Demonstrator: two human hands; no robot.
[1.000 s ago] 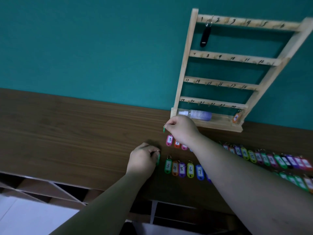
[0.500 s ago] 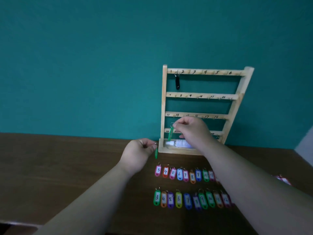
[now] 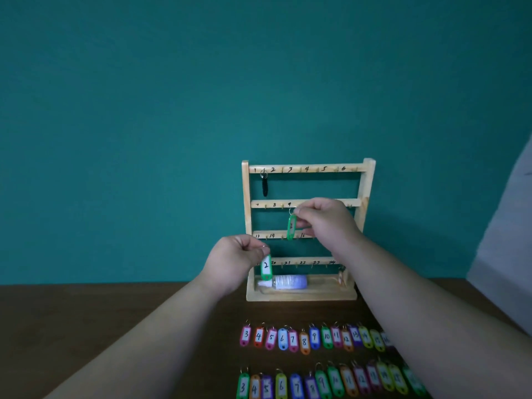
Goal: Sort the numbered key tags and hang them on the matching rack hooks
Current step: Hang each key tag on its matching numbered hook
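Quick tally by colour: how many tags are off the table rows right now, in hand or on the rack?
Green: 2, tag marked 2 in left hand, other green tag in right hand
Black: 1, black tag on the rack top rail
Orange: 1, orange tag in the base tray
Total: 4

open tabletop (image 3: pixel 115 326) left of rack (image 3: pixel 246 226)

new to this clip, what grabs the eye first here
Before the wooden rack at centre, the left hand pinches a green 2 tag and the right hand another green tag higher up. A lone black tag hangs on the top rail; two rows of coloured tags line the table.
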